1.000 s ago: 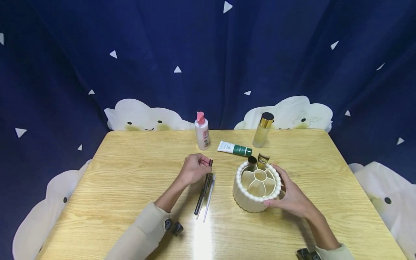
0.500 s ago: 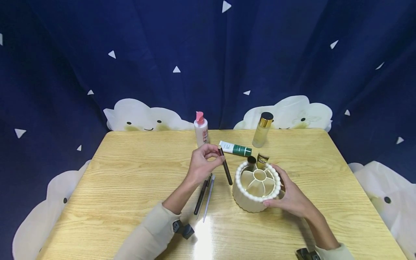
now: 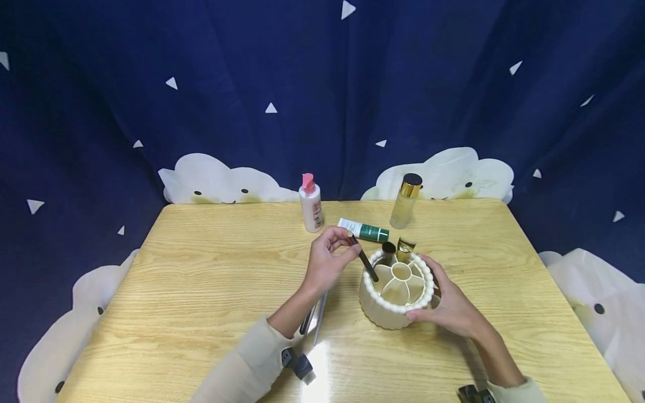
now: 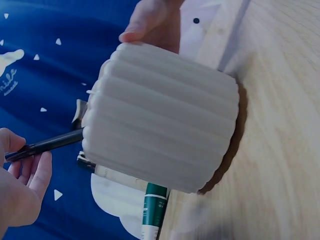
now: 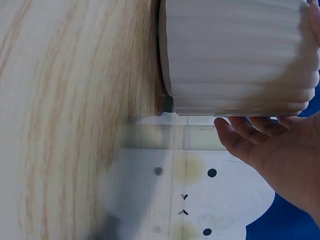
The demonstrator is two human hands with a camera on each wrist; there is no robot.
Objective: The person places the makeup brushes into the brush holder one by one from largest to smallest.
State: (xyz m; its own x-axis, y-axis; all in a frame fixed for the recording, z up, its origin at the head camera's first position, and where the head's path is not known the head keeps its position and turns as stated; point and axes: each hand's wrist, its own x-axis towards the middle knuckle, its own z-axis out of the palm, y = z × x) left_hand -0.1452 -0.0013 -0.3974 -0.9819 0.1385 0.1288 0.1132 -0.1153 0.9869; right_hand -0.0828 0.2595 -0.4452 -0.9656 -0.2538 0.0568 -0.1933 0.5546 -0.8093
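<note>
My left hand (image 3: 327, 260) pinches a slim black cosmetic pen (image 3: 365, 261) by its upper end. The pen slants down, its lower end over the left side of a cream fluted organizer (image 3: 385, 310). In the left wrist view the pen (image 4: 55, 142) meets the organizer's beaded rim and its tip is hidden. My right hand (image 3: 450, 302) grips the organizer's right side, thumb at the front and fingers behind. Round a central ring, the organizer is split into compartments. A dark-topped brush (image 3: 388, 248) and a gold tube (image 3: 405, 249) stand in its back compartments.
Slim sticks, one black (image 3: 305, 323) and one pale (image 3: 321, 319), lie partly under my left forearm. Behind are a white pump bottle (image 3: 311, 210) with a pink top, a green-and-white tube (image 3: 364, 230) and a gold-capped bottle (image 3: 405, 202). A dark blue curtain (image 3: 302, 73) hangs beyond the wooden table (image 3: 216, 263).
My left hand has lifted the cosmetic pen off the table and carried it right, tilting it down over the organizer's rim. My right hand and the organizer have stayed in place.
</note>
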